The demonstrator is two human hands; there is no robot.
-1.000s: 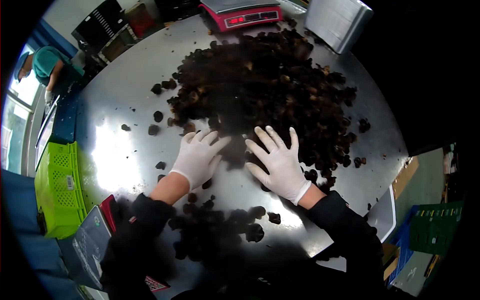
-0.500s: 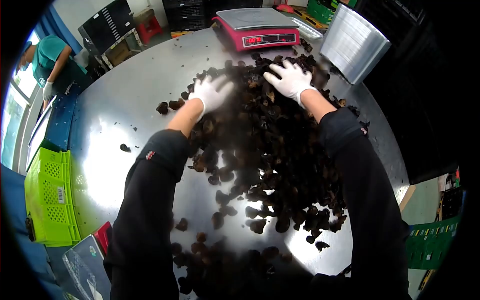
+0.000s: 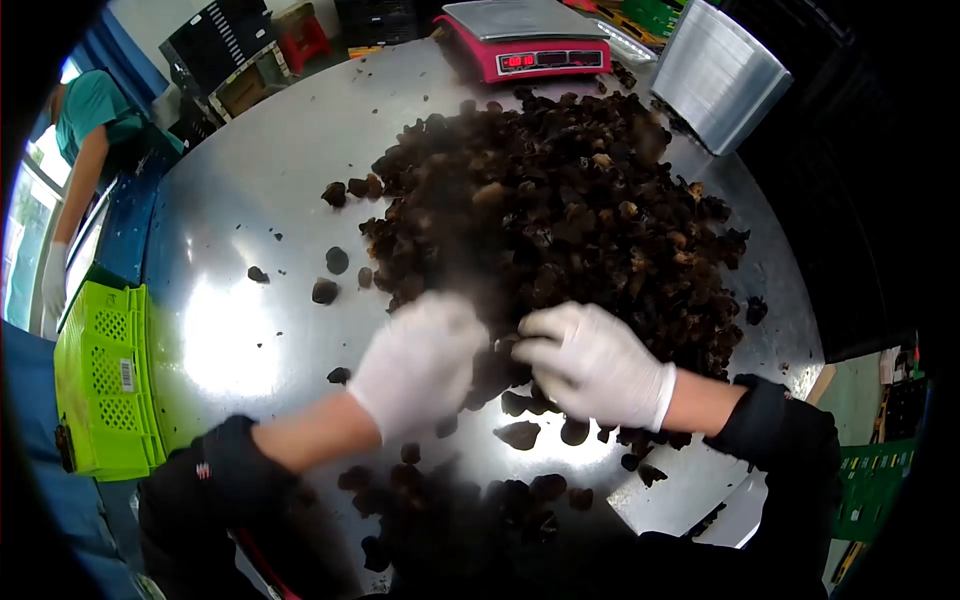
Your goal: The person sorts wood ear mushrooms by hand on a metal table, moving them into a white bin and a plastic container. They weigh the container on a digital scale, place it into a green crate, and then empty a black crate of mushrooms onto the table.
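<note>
A wide heap of dark brown, curled pieces that look like wood ear mushrooms (image 3: 590, 200) covers the middle of the steel table (image 3: 230, 330). At the heap's near edge is my left hand (image 3: 420, 360), white-gloved and blurred, its fingers curled inward. My right hand (image 3: 595, 365), gloved the same way, faces it with fingers bent and thumb drawn in. A few dark pieces show between and just below the two hands. Whatever the fingertips hold is hidden. More loose mushrooms (image 3: 410, 490) lie scattered close to my body.
A red scale (image 3: 540, 60) with a lit display stands at the far edge, beside a tall silver metal container (image 3: 720, 75). At left is a lime-green crate (image 3: 110, 385). Beyond it, a co-worker in a green top (image 3: 95, 120) bends over with one gloved arm lowered.
Both my hands have come back from the heap's far side to its near edge, going from spread to curled. Mushrooms at the far side have shifted nearer. The co-worker's arm has lowered.
</note>
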